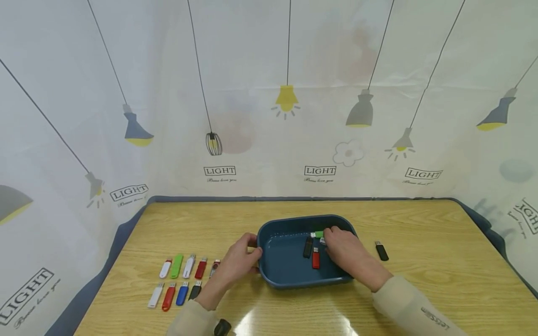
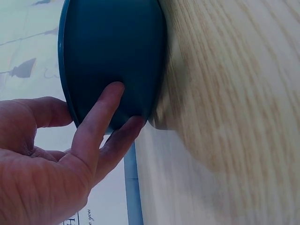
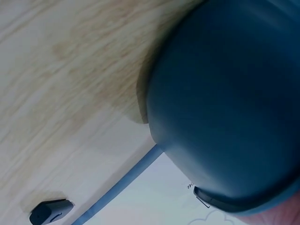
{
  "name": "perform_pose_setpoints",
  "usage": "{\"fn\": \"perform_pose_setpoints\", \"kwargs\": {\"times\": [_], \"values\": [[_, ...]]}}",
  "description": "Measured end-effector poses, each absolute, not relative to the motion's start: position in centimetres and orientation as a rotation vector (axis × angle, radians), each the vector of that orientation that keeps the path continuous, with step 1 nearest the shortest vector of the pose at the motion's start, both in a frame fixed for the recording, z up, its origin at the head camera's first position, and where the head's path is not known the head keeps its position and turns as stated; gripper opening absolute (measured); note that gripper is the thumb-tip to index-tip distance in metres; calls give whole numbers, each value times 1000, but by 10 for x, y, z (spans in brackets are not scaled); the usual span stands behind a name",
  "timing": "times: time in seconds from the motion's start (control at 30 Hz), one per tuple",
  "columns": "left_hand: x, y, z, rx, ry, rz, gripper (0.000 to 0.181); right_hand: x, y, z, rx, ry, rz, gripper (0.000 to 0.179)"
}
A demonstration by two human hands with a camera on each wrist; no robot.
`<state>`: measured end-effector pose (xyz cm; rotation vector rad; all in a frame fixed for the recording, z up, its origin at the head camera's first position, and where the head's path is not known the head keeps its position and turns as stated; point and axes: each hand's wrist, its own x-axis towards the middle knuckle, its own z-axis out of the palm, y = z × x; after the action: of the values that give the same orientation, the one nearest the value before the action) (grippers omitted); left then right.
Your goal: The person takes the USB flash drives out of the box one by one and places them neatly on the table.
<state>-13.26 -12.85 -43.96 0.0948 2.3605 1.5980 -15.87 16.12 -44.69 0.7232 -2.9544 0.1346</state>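
A dark blue tray stands on the table, with several USB flash drives inside. My left hand holds its left end, the thumb at the rim and two fingers spread along the outer wall. Inside the tray, my right hand reaches down at the right, beside a green flash drive and a white-and-silver one. The tray wall hides its fingertips in the right wrist view; I cannot tell whether they pinch a drive. Close by lie a black flash drive and a red one.
Two rows of flash drives lie left of the tray, among them a green one and a blue one. One black flash drive lies on the table right of the tray. A lamp-printed curtain hangs behind the table.
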Motion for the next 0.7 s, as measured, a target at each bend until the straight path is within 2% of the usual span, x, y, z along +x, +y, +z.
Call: {"fn": "perform_pose_setpoints", "kwargs": {"times": [0.7], "values": [[-130,-127,-439,102,2352,1637,37,-161,160,-449,674,-2954,168,7]]}}
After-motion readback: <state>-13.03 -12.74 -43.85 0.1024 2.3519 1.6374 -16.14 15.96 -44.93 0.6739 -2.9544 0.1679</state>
